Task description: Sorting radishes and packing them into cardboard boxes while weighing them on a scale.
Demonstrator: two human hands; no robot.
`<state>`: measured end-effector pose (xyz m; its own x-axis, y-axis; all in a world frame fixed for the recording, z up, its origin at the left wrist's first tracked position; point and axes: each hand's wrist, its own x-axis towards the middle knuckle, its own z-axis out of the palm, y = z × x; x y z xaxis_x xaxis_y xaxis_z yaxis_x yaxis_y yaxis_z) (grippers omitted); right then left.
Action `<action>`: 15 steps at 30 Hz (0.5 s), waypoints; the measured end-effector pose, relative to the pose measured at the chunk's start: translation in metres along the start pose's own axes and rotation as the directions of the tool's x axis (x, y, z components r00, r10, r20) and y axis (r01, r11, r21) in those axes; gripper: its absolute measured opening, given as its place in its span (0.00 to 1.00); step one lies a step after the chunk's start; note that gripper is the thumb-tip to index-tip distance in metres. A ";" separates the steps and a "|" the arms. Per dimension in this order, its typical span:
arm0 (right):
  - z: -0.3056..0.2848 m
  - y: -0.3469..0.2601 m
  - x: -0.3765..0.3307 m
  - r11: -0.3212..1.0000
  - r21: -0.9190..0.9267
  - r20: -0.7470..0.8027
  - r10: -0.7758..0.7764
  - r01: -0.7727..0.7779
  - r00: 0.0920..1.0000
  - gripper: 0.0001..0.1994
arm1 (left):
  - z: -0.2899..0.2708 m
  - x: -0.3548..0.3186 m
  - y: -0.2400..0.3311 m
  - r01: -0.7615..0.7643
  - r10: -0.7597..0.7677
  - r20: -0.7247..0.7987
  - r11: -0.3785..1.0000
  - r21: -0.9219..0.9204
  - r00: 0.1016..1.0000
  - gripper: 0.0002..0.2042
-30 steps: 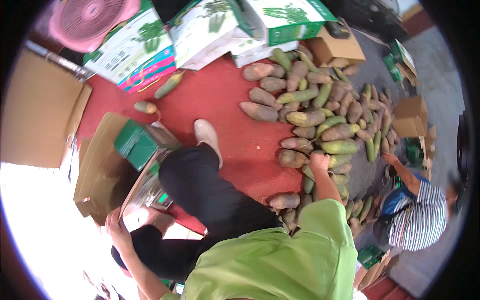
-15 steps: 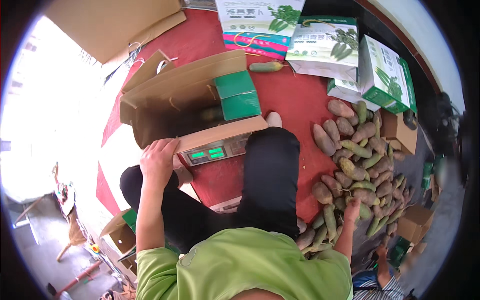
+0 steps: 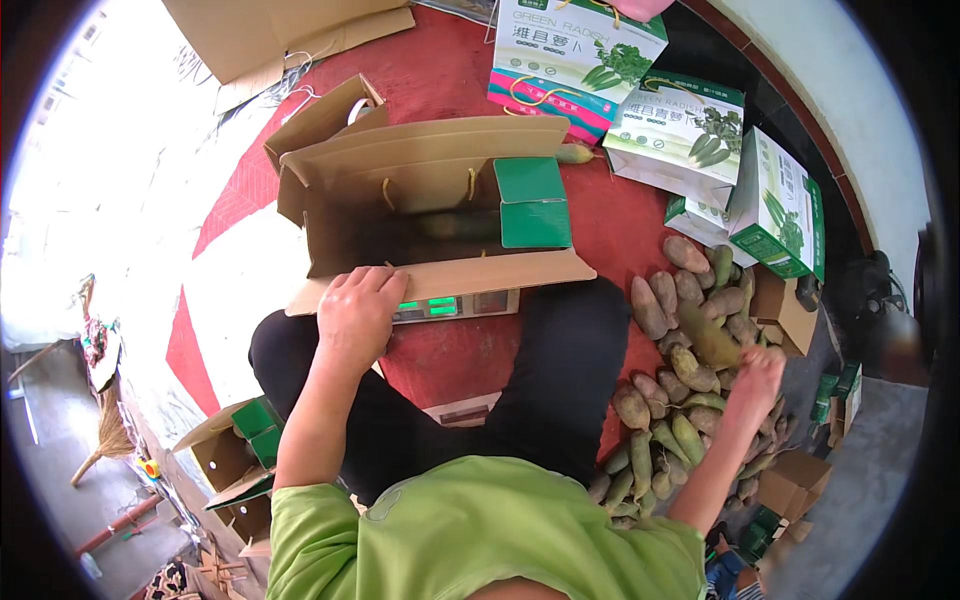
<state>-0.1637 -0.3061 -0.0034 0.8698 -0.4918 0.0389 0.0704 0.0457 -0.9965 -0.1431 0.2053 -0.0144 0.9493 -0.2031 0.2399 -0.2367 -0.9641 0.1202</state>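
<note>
My right hand (image 3: 757,375) is closed on one end of a green radish (image 3: 708,338), lifted over the heap of radishes (image 3: 690,435) on my right. Motion blurs the radish somewhat. My left hand (image 3: 358,305) has its fingers over the near flap (image 3: 500,272) of a cardboard box (image 3: 350,165). That box lies open in front of my knees, with a green inner flap (image 3: 533,203) at its right end. Dimly visible inside is a radish (image 3: 455,225). Below the near flap shows a scale (image 3: 480,303) with lit green digits.
Printed white-and-green cartons (image 3: 675,135) stand at the far right. A single radish (image 3: 575,154) lies behind the box. Brown cartons (image 3: 793,482) sit beyond the heap, and an open box (image 3: 225,455) is at my left. A broom (image 3: 105,435) leans farther left.
My right hand has risen from the heap and moved forward and right with a radish. My left hand now sits farther in along the near flap. The whole view has shifted.
</note>
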 end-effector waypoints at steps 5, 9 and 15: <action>0.129 -0.098 0.030 0.917 0.366 0.389 -0.305 0.158 0.869 0.12 | 0.001 -0.003 -0.002 0.006 -0.006 0.004 1.000 0.028 1.000 0.10; 0.224 -0.124 0.029 0.845 0.535 0.527 -0.349 0.017 0.775 0.17 | 0.002 -0.001 -0.004 -0.008 0.008 -0.003 1.000 0.012 1.000 0.10; 0.383 -0.051 -0.017 0.938 0.278 0.695 -0.345 0.206 0.631 0.11 | -0.005 0.004 -0.001 -0.026 0.025 0.034 1.000 0.015 0.999 0.10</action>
<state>0.0053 0.0332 0.0751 0.8642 0.2778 0.4196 0.3808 0.1839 -0.9062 -0.1396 0.2065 -0.0083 0.9495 -0.2330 0.2100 -0.2579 -0.9610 0.0999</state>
